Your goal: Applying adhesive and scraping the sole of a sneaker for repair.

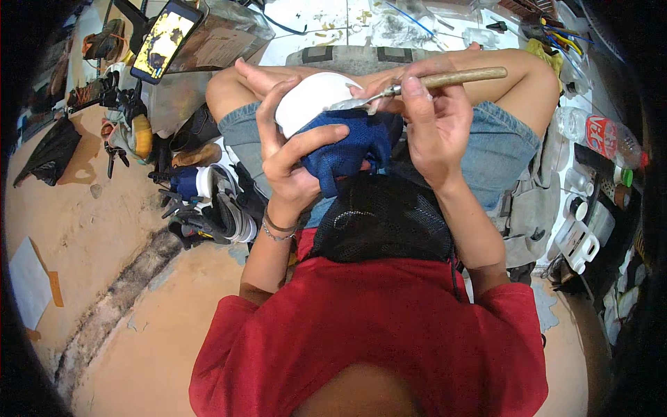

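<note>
In front of my lap, my left hand (pixel 285 142) grips a shoe that has a white rounded sole (pixel 316 101) and a dark blue knit upper (pixel 344 142). Its thumb presses across the blue fabric while the fingers wrap behind the white part. Between the fingers and thumb of my right hand (pixel 436 121) is a wooden-handled tool (pixel 467 76) with a metal ferrule and a narrow blade. The blade reaches left along the line where white sole and blue upper meet. Whether the tip presses in or rests on the edge, I cannot tell.
A phone on a holder (pixel 165 42) stands upper left. Clamps and other shoes (pixel 201 184) lie along the left. At right are a plastic bottle with a red label (pixel 601 135), a white jug (pixel 577 247) and pliers (pixel 563 38). A black mesh piece (pixel 382 219) lies against my middle.
</note>
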`<state>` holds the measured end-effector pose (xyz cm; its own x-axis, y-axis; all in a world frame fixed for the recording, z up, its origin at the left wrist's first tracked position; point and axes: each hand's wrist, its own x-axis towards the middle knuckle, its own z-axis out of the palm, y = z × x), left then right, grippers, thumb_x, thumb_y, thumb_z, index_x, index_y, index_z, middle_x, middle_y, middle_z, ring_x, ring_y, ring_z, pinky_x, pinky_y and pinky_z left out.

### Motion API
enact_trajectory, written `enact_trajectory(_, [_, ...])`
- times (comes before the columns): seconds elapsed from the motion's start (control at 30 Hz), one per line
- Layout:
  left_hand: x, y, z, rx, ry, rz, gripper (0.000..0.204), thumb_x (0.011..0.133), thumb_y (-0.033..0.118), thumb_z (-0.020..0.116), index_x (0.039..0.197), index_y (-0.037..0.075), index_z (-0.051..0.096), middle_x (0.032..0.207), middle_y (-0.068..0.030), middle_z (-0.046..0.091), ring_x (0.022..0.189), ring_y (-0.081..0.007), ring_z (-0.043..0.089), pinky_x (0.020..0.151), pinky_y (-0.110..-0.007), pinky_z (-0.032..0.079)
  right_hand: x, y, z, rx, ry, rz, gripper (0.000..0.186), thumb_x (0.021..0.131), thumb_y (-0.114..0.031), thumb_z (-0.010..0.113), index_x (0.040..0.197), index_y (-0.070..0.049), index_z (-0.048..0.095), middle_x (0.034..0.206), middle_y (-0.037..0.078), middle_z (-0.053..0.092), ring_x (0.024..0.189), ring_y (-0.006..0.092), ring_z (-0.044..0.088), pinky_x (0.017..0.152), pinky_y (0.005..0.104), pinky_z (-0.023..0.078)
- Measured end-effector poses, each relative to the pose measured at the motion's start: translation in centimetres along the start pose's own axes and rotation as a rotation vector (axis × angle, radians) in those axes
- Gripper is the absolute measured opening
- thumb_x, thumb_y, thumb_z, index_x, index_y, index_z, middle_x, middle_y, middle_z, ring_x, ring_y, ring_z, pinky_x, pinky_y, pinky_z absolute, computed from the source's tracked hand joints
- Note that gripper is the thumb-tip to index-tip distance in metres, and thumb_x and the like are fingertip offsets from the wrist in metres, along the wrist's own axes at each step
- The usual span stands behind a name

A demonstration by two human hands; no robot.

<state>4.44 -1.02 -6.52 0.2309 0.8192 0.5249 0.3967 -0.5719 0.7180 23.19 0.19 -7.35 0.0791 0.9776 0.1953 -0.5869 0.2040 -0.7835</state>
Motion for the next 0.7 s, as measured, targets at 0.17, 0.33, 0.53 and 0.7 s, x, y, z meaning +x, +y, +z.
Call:
enact_trajectory(0.17, [-0.3, 0.0, 0.2, -0.007, 0.019, -0.022, 0.049, 0.052, 0.028, 0.096, 0.097, 0.018, 0.078, 0.139, -0.0208, 0.046, 0.127, -0.0369, 0.051, 0.103, -0.043, 0.047, -0.1, -0.3, 0.4, -0.041, -0.056, 0.027, 0.015, 0.101, -0.008, 0.054, 0.109, 0.004, 0.050, 0.098, 0.019, 0.068, 0.085, 0.0164, 0.066, 0.076, 0.0266, 0.055])
enact_trajectory(0.33, [-0.4, -0.3, 0.2, 0.035, 0.014, -0.012, 0.046, 0.052, 0.027, 0.095, 0.095, 0.017, 0.079, 0.138, -0.0205, 0.047, 0.126, -0.0364, 0.052, 0.103, -0.043, 0.047, 0.1, -0.4, 0.6, -0.064, -0.046, 0.089, 0.015, 0.101, -0.009, 0.055, 0.108, 0.004, 0.050, 0.098, 0.019, 0.069, 0.083, 0.0155, 0.066, 0.076, 0.0257, 0.055])
enact_trajectory(0.53, [-0.4, 0.2, 0.2, 0.008, 0.013, -0.038, 0.045, 0.053, 0.025, 0.093, 0.095, 0.018, 0.079, 0.137, -0.0202, 0.047, 0.126, -0.0372, 0.051, 0.104, -0.044, 0.045, 0.0, -0.2, 0.6, -0.087, -0.034, 0.098, 0.017, 0.100, -0.009, 0.058, 0.107, 0.006, 0.051, 0.098, 0.018, 0.069, 0.083, 0.0142, 0.066, 0.077, 0.0258, 0.055])
enact_trajectory(0.7, [-0.2, 0.9, -0.1, 0.037, -0.011, -0.044, 0.045, 0.052, 0.025, 0.093, 0.095, 0.016, 0.079, 0.138, -0.0215, 0.046, 0.127, -0.0378, 0.050, 0.104, -0.044, 0.045, 0.3, 0.1, 0.6, -0.171, -0.077, 0.061, 0.016, 0.099, -0.007, 0.059, 0.105, 0.006, 0.053, 0.098, 0.017, 0.069, 0.084, 0.0139, 0.066, 0.077, 0.0249, 0.055])
